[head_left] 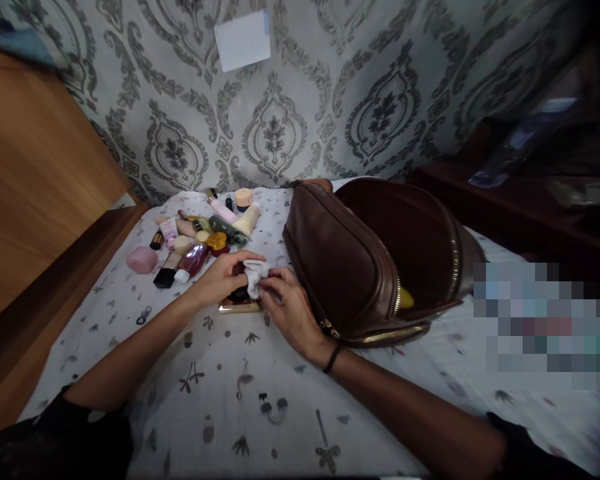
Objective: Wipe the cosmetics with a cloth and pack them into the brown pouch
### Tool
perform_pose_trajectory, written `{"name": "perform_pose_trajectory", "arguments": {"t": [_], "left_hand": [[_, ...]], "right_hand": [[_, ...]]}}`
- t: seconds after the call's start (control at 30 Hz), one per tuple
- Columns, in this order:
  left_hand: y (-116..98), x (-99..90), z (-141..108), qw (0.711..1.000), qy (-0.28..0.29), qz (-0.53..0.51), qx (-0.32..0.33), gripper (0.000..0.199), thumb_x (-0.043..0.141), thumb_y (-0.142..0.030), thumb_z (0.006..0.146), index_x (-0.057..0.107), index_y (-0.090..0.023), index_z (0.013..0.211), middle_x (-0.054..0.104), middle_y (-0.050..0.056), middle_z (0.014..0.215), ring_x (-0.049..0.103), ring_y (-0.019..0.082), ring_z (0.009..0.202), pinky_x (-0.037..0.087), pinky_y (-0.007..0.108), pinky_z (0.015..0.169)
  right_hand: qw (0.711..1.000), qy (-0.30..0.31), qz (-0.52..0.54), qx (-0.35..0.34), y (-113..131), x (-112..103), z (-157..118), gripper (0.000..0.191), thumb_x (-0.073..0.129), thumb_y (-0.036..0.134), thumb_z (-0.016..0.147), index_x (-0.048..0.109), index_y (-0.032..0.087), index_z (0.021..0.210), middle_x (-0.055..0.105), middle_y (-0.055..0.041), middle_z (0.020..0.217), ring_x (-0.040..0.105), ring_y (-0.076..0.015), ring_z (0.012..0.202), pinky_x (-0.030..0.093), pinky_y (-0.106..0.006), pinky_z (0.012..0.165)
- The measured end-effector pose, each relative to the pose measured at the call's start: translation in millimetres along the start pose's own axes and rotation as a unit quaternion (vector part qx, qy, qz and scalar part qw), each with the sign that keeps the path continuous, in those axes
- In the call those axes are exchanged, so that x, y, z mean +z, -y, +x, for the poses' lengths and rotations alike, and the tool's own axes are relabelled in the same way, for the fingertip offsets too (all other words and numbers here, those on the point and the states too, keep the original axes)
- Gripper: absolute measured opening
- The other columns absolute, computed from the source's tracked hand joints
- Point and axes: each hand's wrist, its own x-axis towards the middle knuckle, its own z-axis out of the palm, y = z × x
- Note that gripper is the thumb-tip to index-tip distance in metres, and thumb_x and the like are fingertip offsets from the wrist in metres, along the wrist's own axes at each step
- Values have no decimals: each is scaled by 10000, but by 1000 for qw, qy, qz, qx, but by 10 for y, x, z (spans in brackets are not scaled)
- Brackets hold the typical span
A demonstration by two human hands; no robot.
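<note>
A small white cloth (255,276) is bunched between my two hands, just left of the brown bag. My left hand (224,277) grips its left side, thumb and fingers closed round it. From the right, the fingertips of my right hand (293,308) pinch the same cloth. Directly below my left hand lies a flat gold-edged case (239,308) with something dark on top, partly hidden by the fingers. The brown leather bag (337,257) lies beside my right hand, its main zip open and a yellow thing (405,298) showing inside.
Several cosmetics lie behind my left hand, among them a pink sponge (142,260), a reddish bottle (195,260), an amber-lidded jar (217,241) and a cream tube (247,220). Wooden furniture (40,180) borders the left. A clear bottle (520,143) stands at the right.
</note>
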Motion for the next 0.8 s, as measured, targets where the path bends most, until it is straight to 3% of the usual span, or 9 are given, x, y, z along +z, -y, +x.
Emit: {"name": "perform_pose_trajectory", "arguments": {"t": [0.2, 0.47, 0.63, 0.8], "left_hand": [[-137, 15, -54, 999, 32, 13, 40, 558, 726, -266, 754, 623, -158, 1293, 650, 107, 1235, 622, 247, 1103, 500, 332, 913], [-145, 72, 33, 979, 21, 166, 119, 339, 621, -204, 805, 718, -182, 1129, 671, 65, 1122, 590, 246, 1123, 435, 349, 1027], [-177, 101, 11, 979, 10, 177, 99, 350, 554, -239, 855, 665, -170, 1179, 704, 59, 1097, 618, 243, 1082, 460, 329, 968], [-175, -95, 31, 969, -88, 207, 98, 367, 540, -305, 844, 644, -140, 1154, 693, 49, 996, 618, 228, 915, 483, 301, 819]], "right_hand": [[999, -21, 19, 24, 7, 24, -6, 124, 563, 134, 845, 661, 193, 894, 573, -85, 1068, 612, -227, 997, 545, -382, 903], [997, -34, 61, 23, 19, 13, 20, 215, 555, 106, 805, 693, 209, 933, 610, -69, 1043, 617, -215, 998, 539, -364, 914], [997, -39, 72, 6, 31, -33, 35, 217, 538, 129, 822, 704, 202, 941, 625, -74, 1048, 621, -224, 1038, 533, -370, 931], [996, -62, 71, 11, -5, -47, 19, 311, 494, 106, 837, 682, 217, 1058, 627, -88, 1142, 626, -217, 1092, 550, -354, 889]]}}
